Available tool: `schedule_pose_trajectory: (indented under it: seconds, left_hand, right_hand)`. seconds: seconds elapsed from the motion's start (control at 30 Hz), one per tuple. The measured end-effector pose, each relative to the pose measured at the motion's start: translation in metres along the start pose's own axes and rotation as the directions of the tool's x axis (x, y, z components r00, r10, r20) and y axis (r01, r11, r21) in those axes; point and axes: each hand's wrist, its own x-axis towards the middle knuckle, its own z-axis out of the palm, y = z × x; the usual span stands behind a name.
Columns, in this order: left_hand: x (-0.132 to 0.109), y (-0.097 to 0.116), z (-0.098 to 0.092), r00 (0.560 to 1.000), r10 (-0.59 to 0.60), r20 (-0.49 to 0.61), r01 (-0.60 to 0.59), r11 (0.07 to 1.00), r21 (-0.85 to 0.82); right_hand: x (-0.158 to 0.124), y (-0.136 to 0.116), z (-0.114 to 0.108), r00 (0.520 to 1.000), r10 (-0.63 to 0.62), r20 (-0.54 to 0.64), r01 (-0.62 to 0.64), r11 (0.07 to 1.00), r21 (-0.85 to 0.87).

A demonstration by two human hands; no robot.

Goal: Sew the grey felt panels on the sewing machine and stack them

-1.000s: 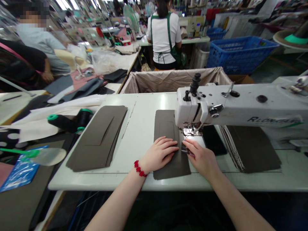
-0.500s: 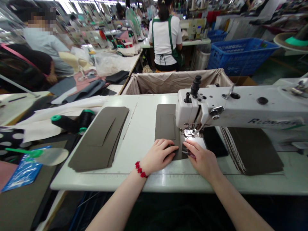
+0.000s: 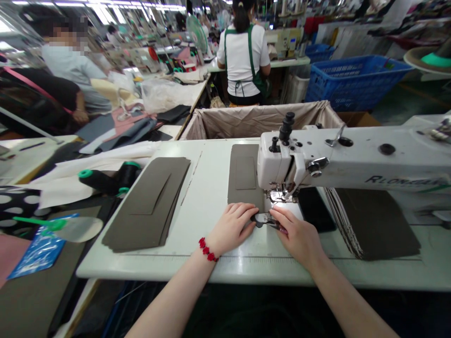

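Note:
My left hand [image 3: 234, 223] lies palm down at the near edge of a grey-brown fabric panel [image 3: 243, 173], its fingers stretched out and slightly curved. A stitched rectangle shows on the panel, which lies partly under the head of a white sewing machine [image 3: 278, 162]. In front of the presser foot [image 3: 282, 195], my right hand [image 3: 299, 234] is closed around small thread snips [image 3: 281, 228], mostly hidden by the fingers. Between both hands is a small metal piece [image 3: 262, 218]; whether it is fixed to the table I cannot tell.
A stack of pocketed panels [image 3: 148, 202] lies left, another stack [image 3: 380, 225] right. A dark phone-like slab [image 3: 317, 211] sits beside the needle area. Black thread cones [image 3: 98, 182] stand beyond the left edge. Behind the table is a fabric-lined bin [image 3: 253, 115]; a co-worker [image 3: 243, 56] sits farther back.
The fabric panel has slid away from me under the machine head, uncovering the metal piece between my hands. Both hands have stayed nearly in place.

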Motion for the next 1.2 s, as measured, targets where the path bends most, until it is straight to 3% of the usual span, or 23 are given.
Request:
schedule_pose_trajectory:
  seconds: [0.5,1.2]
  left_hand:
    - [0.002,-0.008,0.012,0.998,-0.056,0.009,0.054,0.985,0.161]
    - [0.003,-0.006,0.009,0.996,-0.086,-0.006,0.086,0.987,0.133]
  right_hand:
    - [0.000,0.002,0.004,1.000,-0.003,-0.024,0.003,1.000,-0.002]
    - [0.000,0.004,0.006,0.999,-0.012,-0.031,0.013,1.000,0.014]
